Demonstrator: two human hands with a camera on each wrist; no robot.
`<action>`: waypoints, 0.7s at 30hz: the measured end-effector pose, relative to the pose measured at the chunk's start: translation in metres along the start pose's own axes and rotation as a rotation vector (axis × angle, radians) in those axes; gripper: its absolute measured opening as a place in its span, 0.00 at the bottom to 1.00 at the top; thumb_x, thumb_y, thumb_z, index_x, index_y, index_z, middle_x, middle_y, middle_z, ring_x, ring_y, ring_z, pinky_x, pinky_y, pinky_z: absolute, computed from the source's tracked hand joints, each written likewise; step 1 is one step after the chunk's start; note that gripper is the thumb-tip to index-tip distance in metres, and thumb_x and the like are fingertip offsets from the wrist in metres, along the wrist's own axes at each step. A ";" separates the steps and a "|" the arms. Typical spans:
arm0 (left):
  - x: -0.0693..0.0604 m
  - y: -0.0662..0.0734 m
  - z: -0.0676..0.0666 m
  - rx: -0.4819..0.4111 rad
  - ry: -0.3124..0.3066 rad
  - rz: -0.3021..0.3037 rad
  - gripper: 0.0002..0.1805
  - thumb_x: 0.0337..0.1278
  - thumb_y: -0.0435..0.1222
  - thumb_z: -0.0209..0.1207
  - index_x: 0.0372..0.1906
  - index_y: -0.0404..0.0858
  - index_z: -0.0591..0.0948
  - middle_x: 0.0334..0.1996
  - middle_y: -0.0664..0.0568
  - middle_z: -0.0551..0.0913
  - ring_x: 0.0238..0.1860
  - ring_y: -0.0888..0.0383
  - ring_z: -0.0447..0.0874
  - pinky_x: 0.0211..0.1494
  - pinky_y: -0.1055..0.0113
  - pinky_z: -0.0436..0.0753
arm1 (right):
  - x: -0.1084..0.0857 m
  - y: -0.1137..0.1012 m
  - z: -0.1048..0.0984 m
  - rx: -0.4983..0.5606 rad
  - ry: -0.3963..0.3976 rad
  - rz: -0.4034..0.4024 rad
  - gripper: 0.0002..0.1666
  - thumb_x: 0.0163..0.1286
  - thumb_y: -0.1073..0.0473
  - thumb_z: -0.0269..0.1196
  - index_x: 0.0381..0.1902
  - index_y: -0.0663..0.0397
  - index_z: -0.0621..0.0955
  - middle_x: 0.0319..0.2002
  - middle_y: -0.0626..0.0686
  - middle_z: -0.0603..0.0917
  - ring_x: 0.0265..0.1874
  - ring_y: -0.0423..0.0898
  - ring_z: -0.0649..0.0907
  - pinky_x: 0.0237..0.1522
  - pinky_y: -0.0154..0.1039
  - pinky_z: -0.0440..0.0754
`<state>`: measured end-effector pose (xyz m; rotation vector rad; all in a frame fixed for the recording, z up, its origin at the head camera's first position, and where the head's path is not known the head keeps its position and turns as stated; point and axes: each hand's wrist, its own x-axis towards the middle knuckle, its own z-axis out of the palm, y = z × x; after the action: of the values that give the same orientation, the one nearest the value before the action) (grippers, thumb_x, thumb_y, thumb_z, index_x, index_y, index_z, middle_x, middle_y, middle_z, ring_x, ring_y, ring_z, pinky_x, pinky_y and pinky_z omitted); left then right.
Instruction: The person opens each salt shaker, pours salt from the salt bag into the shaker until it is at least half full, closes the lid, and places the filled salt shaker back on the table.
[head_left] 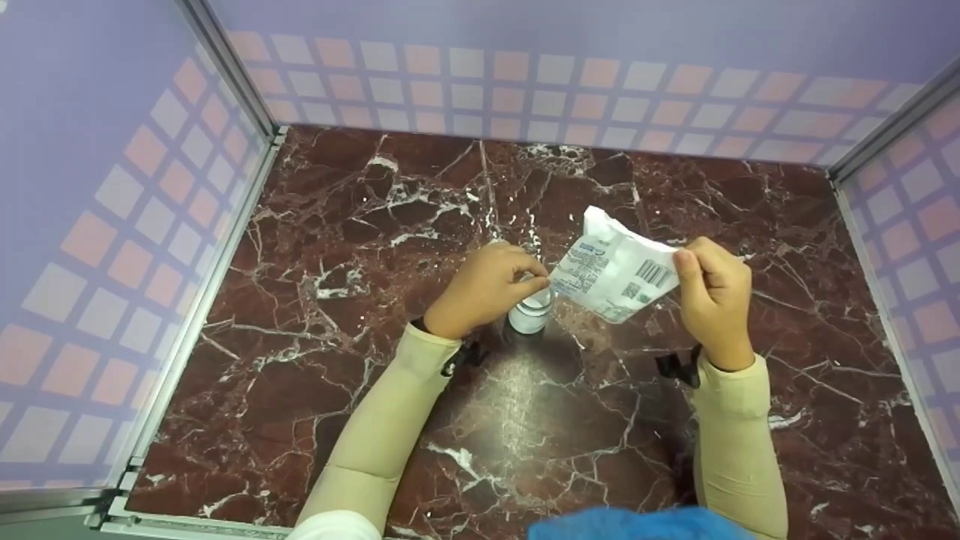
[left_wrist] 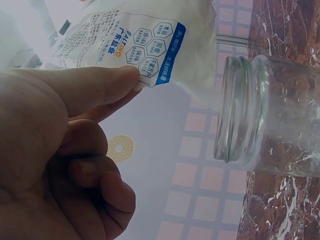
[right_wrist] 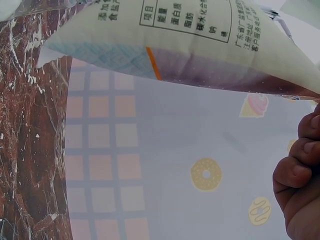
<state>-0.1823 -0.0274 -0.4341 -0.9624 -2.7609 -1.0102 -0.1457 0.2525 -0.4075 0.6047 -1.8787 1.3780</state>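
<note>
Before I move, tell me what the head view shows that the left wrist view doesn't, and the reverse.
Only head: the barcode and left sleeve.
Only left wrist: a doughnut picture.
Both: the left hand pinching the packet, the jar, marbled tabletop and printed squares.

Before you, the bench (head_left: pixel 247 420) lies between the left panel (head_left: pixel 82 225) and the right panel (head_left: pixel 922 217), with the back panel (head_left: pixel 570 30) behind it. The jar (head_left: pixel 529 319) stands on the bench, near its middle. To the jar's right you have the bag (head_left: pixel 615 270) above the bench, between your two hands: your left hand (head_left: pixel 487 289) at its left corner, near the jar's mouth, your right hand (head_left: pixel 716 292) at its right corner, well apart from the jar.
</note>
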 end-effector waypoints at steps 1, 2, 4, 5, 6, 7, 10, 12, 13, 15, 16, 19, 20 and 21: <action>0.000 0.000 0.000 -0.001 0.000 -0.003 0.11 0.68 0.47 0.65 0.42 0.45 0.91 0.35 0.56 0.89 0.39 0.56 0.82 0.47 0.62 0.80 | 0.000 0.000 0.000 0.002 -0.002 -0.001 0.34 0.79 0.52 0.61 0.15 0.69 0.69 0.15 0.55 0.65 0.19 0.35 0.64 0.25 0.27 0.57; 0.000 0.000 0.000 -0.004 0.000 -0.006 0.11 0.68 0.47 0.65 0.42 0.45 0.91 0.34 0.57 0.88 0.38 0.56 0.81 0.46 0.62 0.79 | 0.000 0.000 0.000 0.004 -0.004 -0.002 0.34 0.79 0.52 0.61 0.15 0.69 0.69 0.15 0.55 0.65 0.19 0.35 0.63 0.25 0.27 0.57; 0.000 0.001 0.000 -0.008 0.000 -0.013 0.11 0.68 0.47 0.65 0.42 0.45 0.91 0.33 0.57 0.87 0.37 0.56 0.80 0.45 0.62 0.78 | 0.000 -0.001 0.000 0.007 -0.005 -0.004 0.34 0.79 0.51 0.61 0.15 0.69 0.69 0.15 0.55 0.65 0.18 0.35 0.63 0.25 0.27 0.56; 0.000 0.001 0.000 -0.009 0.000 -0.016 0.11 0.68 0.47 0.65 0.41 0.45 0.91 0.32 0.57 0.87 0.36 0.57 0.79 0.44 0.62 0.78 | 0.000 -0.001 0.000 0.007 -0.006 -0.005 0.35 0.79 0.51 0.61 0.15 0.68 0.69 0.15 0.55 0.65 0.18 0.35 0.63 0.24 0.27 0.56; 0.000 0.001 0.000 -0.011 0.001 -0.018 0.11 0.68 0.47 0.65 0.41 0.46 0.91 0.31 0.57 0.86 0.35 0.57 0.78 0.43 0.62 0.78 | 0.000 -0.001 0.000 0.008 -0.006 -0.005 0.34 0.79 0.51 0.61 0.15 0.68 0.69 0.15 0.55 0.65 0.18 0.35 0.63 0.24 0.27 0.56; 0.000 0.001 0.000 -0.014 0.001 -0.019 0.11 0.68 0.47 0.66 0.41 0.46 0.92 0.30 0.57 0.86 0.35 0.57 0.78 0.42 0.62 0.77 | 0.000 -0.001 0.000 0.009 -0.007 -0.005 0.34 0.79 0.52 0.60 0.15 0.69 0.69 0.15 0.55 0.65 0.18 0.35 0.63 0.24 0.27 0.56; 0.000 0.001 0.000 -0.006 0.005 -0.017 0.11 0.68 0.48 0.66 0.41 0.46 0.92 0.29 0.57 0.85 0.34 0.57 0.77 0.41 0.62 0.77 | 0.000 -0.001 0.000 0.009 -0.003 -0.001 0.34 0.79 0.53 0.61 0.16 0.69 0.69 0.15 0.55 0.65 0.19 0.35 0.63 0.25 0.27 0.57; 0.000 0.000 0.000 0.001 0.007 -0.015 0.11 0.68 0.48 0.66 0.41 0.46 0.92 0.30 0.58 0.86 0.34 0.57 0.77 0.41 0.62 0.77 | 0.000 -0.001 0.000 0.009 -0.001 0.000 0.34 0.79 0.53 0.61 0.16 0.69 0.69 0.15 0.55 0.65 0.19 0.35 0.64 0.25 0.27 0.57; 0.000 0.000 0.000 0.006 0.007 -0.014 0.11 0.68 0.48 0.66 0.41 0.46 0.92 0.30 0.58 0.86 0.35 0.57 0.77 0.41 0.62 0.77 | 0.000 -0.001 0.000 0.009 -0.001 0.001 0.34 0.79 0.52 0.61 0.16 0.69 0.69 0.15 0.55 0.65 0.19 0.35 0.64 0.25 0.27 0.57; 0.001 0.000 0.001 0.011 0.006 -0.012 0.11 0.68 0.48 0.66 0.42 0.46 0.91 0.31 0.58 0.87 0.35 0.58 0.78 0.42 0.62 0.77 | 0.000 -0.001 0.000 0.009 -0.001 0.001 0.34 0.79 0.52 0.61 0.16 0.69 0.70 0.15 0.55 0.66 0.19 0.35 0.64 0.25 0.27 0.57; 0.001 -0.001 0.001 0.011 0.005 -0.012 0.11 0.68 0.48 0.66 0.42 0.46 0.91 0.32 0.58 0.87 0.35 0.58 0.78 0.42 0.62 0.77 | 0.000 -0.001 0.000 0.009 -0.001 0.002 0.34 0.79 0.51 0.61 0.16 0.69 0.70 0.15 0.55 0.66 0.19 0.35 0.64 0.25 0.27 0.58; 0.000 0.000 0.001 0.007 0.003 -0.015 0.11 0.68 0.47 0.65 0.42 0.46 0.91 0.33 0.58 0.87 0.36 0.57 0.79 0.43 0.62 0.78 | 0.000 -0.001 0.000 0.009 -0.001 0.002 0.34 0.79 0.52 0.61 0.16 0.69 0.70 0.15 0.55 0.66 0.19 0.35 0.65 0.25 0.27 0.58; 0.000 0.000 0.001 0.005 0.003 -0.017 0.11 0.68 0.47 0.65 0.42 0.46 0.91 0.33 0.57 0.88 0.37 0.57 0.80 0.44 0.62 0.78 | 0.000 -0.001 0.000 0.008 -0.001 0.002 0.34 0.79 0.52 0.61 0.16 0.70 0.70 0.15 0.55 0.66 0.19 0.35 0.65 0.25 0.27 0.58; 0.000 0.000 0.000 0.003 0.002 -0.020 0.11 0.68 0.47 0.65 0.42 0.46 0.91 0.34 0.57 0.88 0.38 0.57 0.80 0.45 0.62 0.79 | 0.000 -0.001 0.000 0.008 -0.002 0.003 0.34 0.79 0.52 0.61 0.16 0.70 0.70 0.15 0.55 0.66 0.19 0.35 0.65 0.25 0.27 0.58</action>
<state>-0.1825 -0.0269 -0.4344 -0.9356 -2.7752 -1.0085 -0.1446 0.2519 -0.4069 0.6076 -1.8767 1.3874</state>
